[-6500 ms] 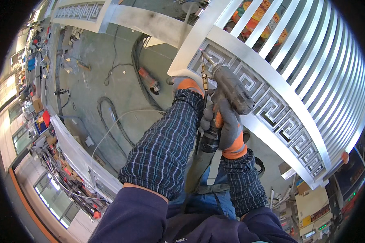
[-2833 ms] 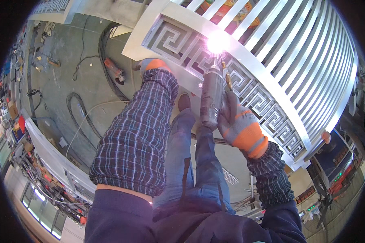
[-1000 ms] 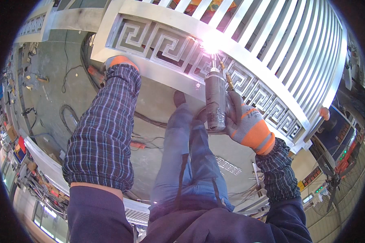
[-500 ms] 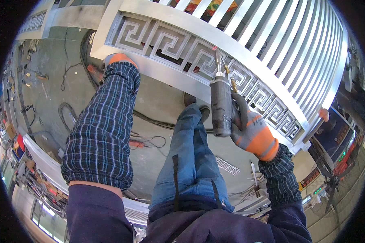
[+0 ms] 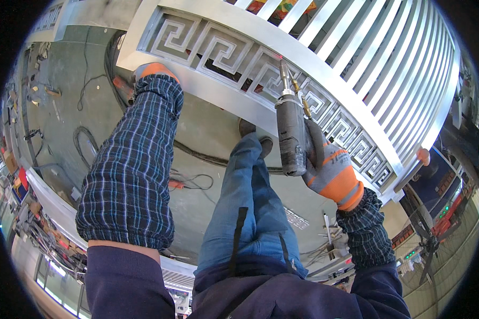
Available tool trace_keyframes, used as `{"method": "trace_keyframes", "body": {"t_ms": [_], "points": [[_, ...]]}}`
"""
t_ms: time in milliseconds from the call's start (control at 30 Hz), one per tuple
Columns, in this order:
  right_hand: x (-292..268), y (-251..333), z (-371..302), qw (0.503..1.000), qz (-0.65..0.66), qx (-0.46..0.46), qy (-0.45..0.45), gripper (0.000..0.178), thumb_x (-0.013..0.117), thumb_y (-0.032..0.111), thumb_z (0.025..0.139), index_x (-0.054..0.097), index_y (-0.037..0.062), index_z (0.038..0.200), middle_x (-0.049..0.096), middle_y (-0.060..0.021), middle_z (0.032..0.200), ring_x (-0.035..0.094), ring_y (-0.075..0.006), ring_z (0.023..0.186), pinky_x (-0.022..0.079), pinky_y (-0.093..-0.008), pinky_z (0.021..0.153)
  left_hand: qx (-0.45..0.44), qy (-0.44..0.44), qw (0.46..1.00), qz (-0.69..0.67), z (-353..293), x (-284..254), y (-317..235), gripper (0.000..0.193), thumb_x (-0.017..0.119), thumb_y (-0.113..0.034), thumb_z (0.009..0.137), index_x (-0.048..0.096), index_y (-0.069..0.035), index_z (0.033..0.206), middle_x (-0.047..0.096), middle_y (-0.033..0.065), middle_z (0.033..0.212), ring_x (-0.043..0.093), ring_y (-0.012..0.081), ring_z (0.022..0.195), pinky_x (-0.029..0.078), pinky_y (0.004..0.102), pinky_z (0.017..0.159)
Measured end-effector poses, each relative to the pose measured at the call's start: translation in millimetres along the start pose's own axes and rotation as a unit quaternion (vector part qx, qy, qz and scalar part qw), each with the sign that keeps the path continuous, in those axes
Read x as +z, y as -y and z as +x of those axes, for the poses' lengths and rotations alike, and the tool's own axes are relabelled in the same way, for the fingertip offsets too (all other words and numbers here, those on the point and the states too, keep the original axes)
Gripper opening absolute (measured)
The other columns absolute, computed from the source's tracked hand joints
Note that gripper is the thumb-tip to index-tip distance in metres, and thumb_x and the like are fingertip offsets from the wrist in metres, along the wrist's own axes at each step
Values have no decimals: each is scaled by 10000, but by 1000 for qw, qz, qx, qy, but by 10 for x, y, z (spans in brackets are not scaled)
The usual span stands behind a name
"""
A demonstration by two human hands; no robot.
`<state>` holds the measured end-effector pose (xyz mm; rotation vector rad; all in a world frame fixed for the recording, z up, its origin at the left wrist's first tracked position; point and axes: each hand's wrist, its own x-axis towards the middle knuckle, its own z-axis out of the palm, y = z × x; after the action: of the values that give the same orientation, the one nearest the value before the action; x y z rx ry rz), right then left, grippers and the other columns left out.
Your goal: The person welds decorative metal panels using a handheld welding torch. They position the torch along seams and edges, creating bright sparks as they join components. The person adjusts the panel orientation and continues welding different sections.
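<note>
My right hand (image 5: 332, 173), in a grey and orange glove, is closed round a dark laser welding gun (image 5: 291, 135). The gun has a metal nozzle and a thin brass wire guide beside it. Its tip points away from me, close to the seam between the fretwork strip (image 5: 223, 53) and the wide silver rail (image 5: 303, 56), where a small red dot shows. My left hand (image 5: 157, 70), gloved alike, rests on the near edge of the silver metal frame (image 5: 197, 80) at its left end. The left fingers are hidden.
Silver slats (image 5: 356, 50) fill the frame beyond the rail. Cables (image 5: 197, 154) and an orange-handled tool (image 5: 123, 87) lie on the grey floor. A loose fretwork piece (image 5: 295, 218) lies right of my legs. A stand with a red part (image 5: 444, 220) is at the far right.
The whole view has shifted slightly, so the frame sits a little higher. The welding gun's tip and red dot stay at about the same seam. Both hands keep their places.
</note>
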<state>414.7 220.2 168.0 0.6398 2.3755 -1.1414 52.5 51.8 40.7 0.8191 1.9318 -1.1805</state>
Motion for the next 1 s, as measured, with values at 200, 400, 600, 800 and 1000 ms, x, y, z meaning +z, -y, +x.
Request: {"method": "trace_keyframes", "body": {"t_ms": [200, 400, 600, 800, 1000], "points": [[-37, 16, 52, 1000, 15, 13, -2, 485, 726, 257, 849, 566, 31, 1247, 654, -135, 806, 642, -297, 667, 542, -389, 599, -13, 8, 1000, -25, 116, 75, -2, 365, 598, -270, 1004, 694, -164, 1340, 643, 100, 1417, 631, 291, 1276, 523, 445, 1040], [-86, 55, 99, 1000, 24, 5, -4, 560, 726, 260, 852, 509, 28, 1313, 652, -137, 789, 651, -308, 660, 544, -412, 603, 2, -19, 999, -28, 95, 89, 4, 349, 620, -272, 990, 715, -132, 1295, 665, 141, 1371, 634, 295, 1274, 521, 389, 1047], [-182, 116, 152, 998, 9, 47, 31, 588, 718, 245, 858, 482, 13, 1344, 645, -165, 749, 644, -346, 633, 525, -439, 593, -18, -30, 997, -68, 153, 143, 9, 347, 620, -253, 984, 716, -117, 1288, 661, 159, 1368, 620, 311, 1290, 513, 389, 1059], [-137, 44, 136, 999, 2, -33, -14, 518, 699, 244, 875, 502, 16, 1297, 647, -177, 758, 647, -358, 636, 517, -448, 584, -51, -31, 988, -141, 262, 255, 100, 347, 650, -225, 959, 720, -89, 1270, 679, 181, 1329, 642, 331, 1258, 532, 400, 1034], [-199, 81, 121, 1000, -4, -2, -7, 491, 695, 250, 876, 518, 8, 1265, 653, -183, 771, 649, -366, 636, 518, -449, 582, -6, 54, 998, 4, 50, -66, -61, 394, 620, -227, 980, 680, -208, 1370, 644, 23, 1424, 615, 267, 1276, 528, 576, 977]]}}
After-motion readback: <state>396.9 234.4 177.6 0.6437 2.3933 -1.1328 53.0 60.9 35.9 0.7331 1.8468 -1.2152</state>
